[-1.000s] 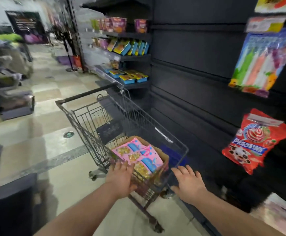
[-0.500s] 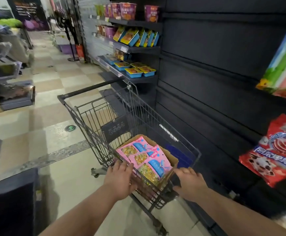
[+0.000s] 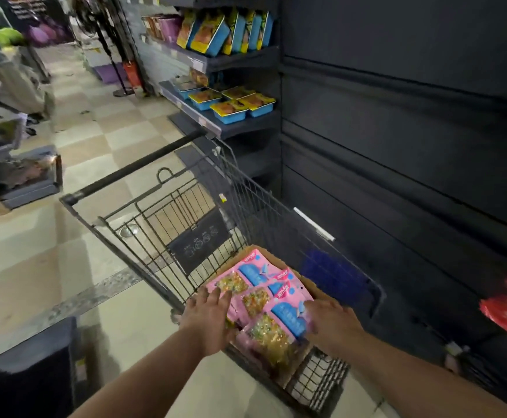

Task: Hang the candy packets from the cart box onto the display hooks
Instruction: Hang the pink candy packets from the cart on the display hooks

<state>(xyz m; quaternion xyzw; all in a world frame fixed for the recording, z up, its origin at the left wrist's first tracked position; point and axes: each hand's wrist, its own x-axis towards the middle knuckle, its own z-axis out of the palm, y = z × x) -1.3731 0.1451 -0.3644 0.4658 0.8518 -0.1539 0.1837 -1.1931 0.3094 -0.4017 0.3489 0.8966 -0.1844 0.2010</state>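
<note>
My left hand [image 3: 207,322] lies flat, fingers spread, on the near left of the cardboard box [image 3: 299,274], likely steadying the pink candy packets [image 3: 264,300] stacked inside. My right hand [image 3: 332,322] rests on the stack at the box's near right. Blur hides whether it pinches a packet. The box sits in a wire cart [image 3: 185,212]. Right of the box stands the dark display wall [image 3: 397,176].

Head view (single, wide-angle): above and behind left grip [image 3: 207,319] and right grip [image 3: 333,324], facing forward-down, near.
</note>
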